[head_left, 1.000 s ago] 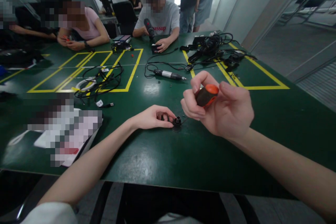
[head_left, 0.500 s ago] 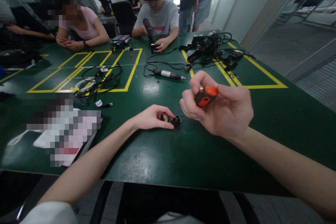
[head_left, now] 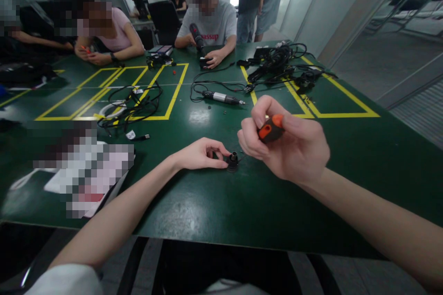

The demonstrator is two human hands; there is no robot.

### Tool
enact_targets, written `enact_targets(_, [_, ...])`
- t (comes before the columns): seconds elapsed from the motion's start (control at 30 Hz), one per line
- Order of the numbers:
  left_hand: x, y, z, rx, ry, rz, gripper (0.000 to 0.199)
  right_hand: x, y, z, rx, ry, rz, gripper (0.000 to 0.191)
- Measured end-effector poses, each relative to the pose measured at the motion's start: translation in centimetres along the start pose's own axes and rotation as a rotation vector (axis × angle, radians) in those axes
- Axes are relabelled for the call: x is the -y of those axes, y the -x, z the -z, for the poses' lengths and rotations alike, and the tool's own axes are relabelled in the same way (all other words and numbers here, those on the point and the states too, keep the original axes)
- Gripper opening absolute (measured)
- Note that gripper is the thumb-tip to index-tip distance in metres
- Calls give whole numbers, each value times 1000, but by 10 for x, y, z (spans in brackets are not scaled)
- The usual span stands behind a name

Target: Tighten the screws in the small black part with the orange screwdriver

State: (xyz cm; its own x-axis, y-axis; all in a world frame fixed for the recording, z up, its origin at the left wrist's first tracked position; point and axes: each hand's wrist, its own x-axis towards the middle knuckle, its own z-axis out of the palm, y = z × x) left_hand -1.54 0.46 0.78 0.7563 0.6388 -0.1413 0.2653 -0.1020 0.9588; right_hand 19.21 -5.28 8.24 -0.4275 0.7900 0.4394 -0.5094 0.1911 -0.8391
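On the green table, my left hand (head_left: 204, 154) pinches a small black round part (head_left: 233, 160) between thumb and fingers. A short cylinder stands up from the middle of that part. My right hand (head_left: 287, 143) is closed around the orange-and-black handle of a screwdriver (head_left: 270, 130), raised to the right of the part. A thin dark line, seemingly its shaft, slants from below my right fingers toward the part. Whether the tip touches it I cannot tell.
A pen-shaped electric screwdriver (head_left: 223, 97) with a cord lies ahead. Tangled black cables (head_left: 133, 101) lie left, more cables (head_left: 277, 62) at back right. A partly blurred pouch (head_left: 104, 179) is near my left forearm. Across the table a co-worker (head_left: 207, 23) handles a power tool.
The screwdriver handle has turned in my right hand, its orange end swinging to the right and away. My left hand stays almost still on the black part.
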Motion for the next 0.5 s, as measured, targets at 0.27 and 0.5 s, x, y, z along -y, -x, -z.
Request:
enact_targets(0.27, [3,-1,-3,-1,105,2,29,0,0,2,35,27,-24,49])
enact_targets(0.5, [1,-1,0,21,29,8,27,-1,0,0,13,-10,19,30])
